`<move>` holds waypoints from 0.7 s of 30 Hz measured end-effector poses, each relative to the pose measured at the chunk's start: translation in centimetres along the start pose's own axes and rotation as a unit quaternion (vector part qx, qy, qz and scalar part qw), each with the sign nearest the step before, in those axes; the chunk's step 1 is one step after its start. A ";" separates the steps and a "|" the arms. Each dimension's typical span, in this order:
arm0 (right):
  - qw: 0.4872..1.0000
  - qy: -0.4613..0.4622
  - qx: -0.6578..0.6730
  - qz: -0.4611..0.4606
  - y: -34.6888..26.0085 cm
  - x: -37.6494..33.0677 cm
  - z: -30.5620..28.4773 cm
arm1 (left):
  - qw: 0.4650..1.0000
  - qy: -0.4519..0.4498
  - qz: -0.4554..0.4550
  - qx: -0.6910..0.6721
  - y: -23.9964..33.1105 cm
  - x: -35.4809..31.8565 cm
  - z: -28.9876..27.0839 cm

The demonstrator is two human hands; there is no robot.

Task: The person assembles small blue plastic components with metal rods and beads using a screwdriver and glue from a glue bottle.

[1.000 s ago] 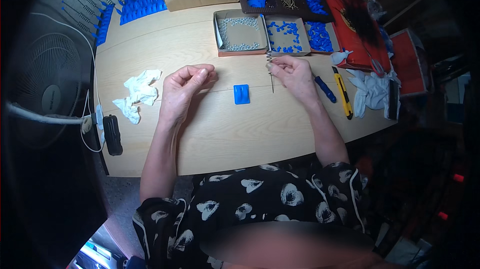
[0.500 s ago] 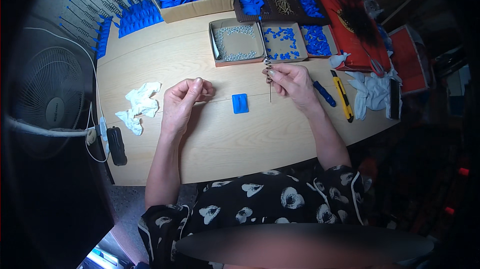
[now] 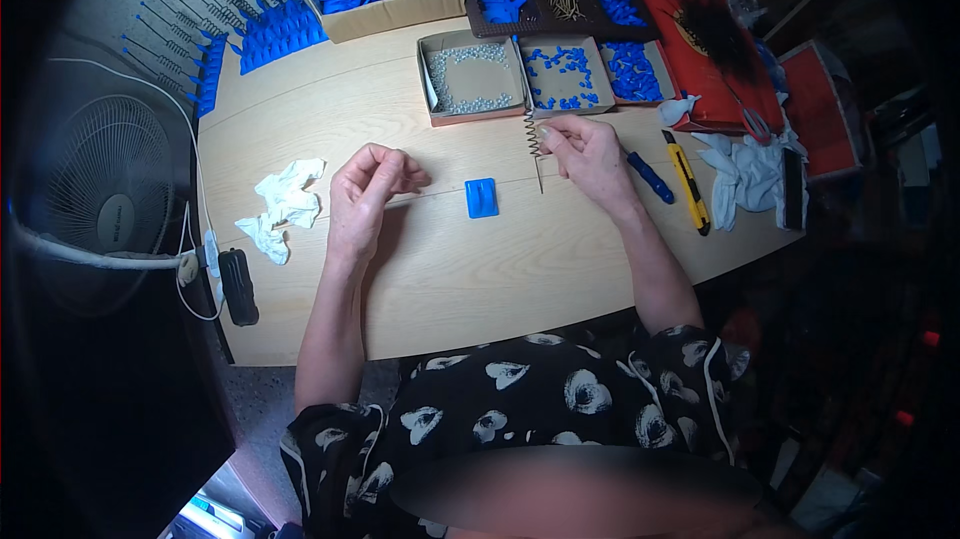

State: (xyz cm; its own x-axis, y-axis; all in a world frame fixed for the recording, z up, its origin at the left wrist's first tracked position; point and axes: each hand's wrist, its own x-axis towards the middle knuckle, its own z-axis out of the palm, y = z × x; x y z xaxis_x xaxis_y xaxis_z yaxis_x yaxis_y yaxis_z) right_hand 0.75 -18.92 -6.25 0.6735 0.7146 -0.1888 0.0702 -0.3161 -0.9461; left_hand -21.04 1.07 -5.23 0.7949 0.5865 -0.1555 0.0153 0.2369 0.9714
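Between thumb and fingers of my right hand [image 3: 592, 161] is a thin rod with a dark coil spring [image 3: 532, 134] around it. The rod stands nearly upright, its bare lower end pointing down at the table. My left hand [image 3: 366, 189] is closed in a pinch above the table; whatever its fingertips hold, if anything, is too small or hidden. On the wood between my hands lies a small blue plastic plate [image 3: 481, 198] with a raised middle, touched by neither hand.
Beyond my hands stand boxes of clear beads [image 3: 432, 99], small blue caps [image 3: 565, 78] and blue parts [image 3: 635, 74]. A carton [image 3: 395, 15] holds blue plates. Finished spring pieces [image 3: 285, 39] line the far left. A yellow cutter [image 3: 687, 182], blue-handled tool [image 3: 650, 178] and white cloth [image 3: 290, 197] lie around.
My right hand has shifted slightly on the rod, and more of the coil spring shows beside its fingers. My left hand stays pinched in nearly the same place.
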 end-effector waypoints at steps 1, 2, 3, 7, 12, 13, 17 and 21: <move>1.000 0.012 0.004 -0.008 0.4 -0.1 -0.1 | 1.000 0.006 -0.007 -0.025 0.1 -0.1 0.0; 1.000 0.012 0.005 -0.009 0.6 -0.1 -0.2 | 1.000 0.006 -0.006 -0.024 0.1 -0.2 0.0; 0.999 0.027 0.026 -0.025 0.8 -0.2 -0.1 | 0.999 0.012 0.000 -0.034 0.0 -0.2 -0.1; 0.998 0.032 0.000 -0.046 1.4 -0.1 -0.7 | 0.999 0.000 0.001 -0.045 -0.6 0.1 -0.5; 0.987 0.056 -0.069 -0.130 2.2 0.3 -0.7 | 0.999 0.016 0.007 -0.030 -0.5 0.1 -0.2; 0.982 0.061 -0.088 -0.154 2.5 0.3 -0.6 | 0.999 0.024 0.005 -0.029 -0.5 -0.2 -0.3; 0.990 0.066 -0.041 -0.117 1.9 0.3 -0.7 | 0.998 0.021 0.004 -0.058 -0.7 -0.1 0.0; 0.991 0.079 -0.028 -0.104 2.0 0.4 -0.8 | 0.996 0.021 0.021 -0.089 -0.9 -0.1 0.6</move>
State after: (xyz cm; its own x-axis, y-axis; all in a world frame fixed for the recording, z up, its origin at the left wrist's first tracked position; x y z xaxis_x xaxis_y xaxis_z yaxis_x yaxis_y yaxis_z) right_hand 1.80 -19.76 -7.97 0.7462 0.6634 0.0558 0.2575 -0.2104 -0.9431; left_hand -20.71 0.34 -5.98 0.7668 0.6292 -0.1272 -0.1269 0.3428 0.9308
